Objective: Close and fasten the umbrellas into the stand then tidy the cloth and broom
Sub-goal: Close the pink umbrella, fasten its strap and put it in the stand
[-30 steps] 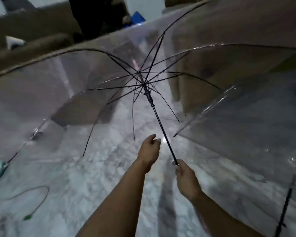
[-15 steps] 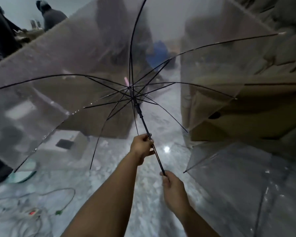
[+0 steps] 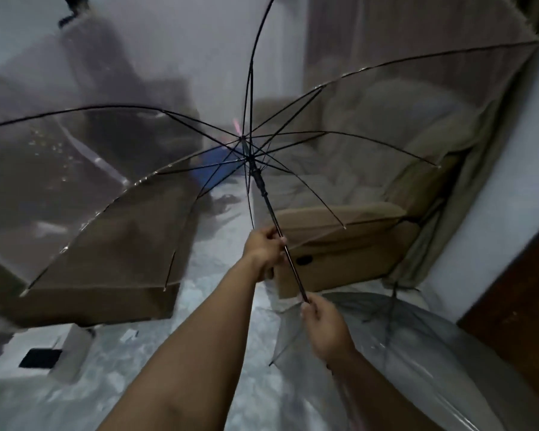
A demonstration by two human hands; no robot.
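a cardboard box [image 3: 339, 250] lies on its side on the marble floor [image 3: 221, 321] just behind the hands, its oval hand-hole facing the camera; behind it, a beige sofa [image 3: 386, 144] and a curtain [image 3: 467, 169] along the right wall, seen through the clear canopy. a second, larger cardboard box [image 3: 112, 244] stands at left, a small white box [image 3: 59, 349] before it, and a blue object [image 3: 209, 169], too blurred to identify, sits beyond the hub. a second transparent umbrella [image 3: 417, 353] lies open on the floor at lower right, its canopy edge under the right forearm and beside a dark wooden door [image 3: 517, 306].

compared with half a second earlier, the view has swung to the right: the sofa and door now fill the right side, and the cables and power strip on the floor at lower left are out of view. the left hand sits at much the same point on the shaft; the canopy remains fully spread.

the open transparent umbrella [image 3: 249, 157] is held in the air, its black shaft slanting from the hub at centre down and right toward the person. the left hand [image 3: 263, 247] is closed around the shaft at mid-length, below the runner. the right hand [image 3: 327, 328] is closed on the shaft's lower end, the handle hidden within the fist.
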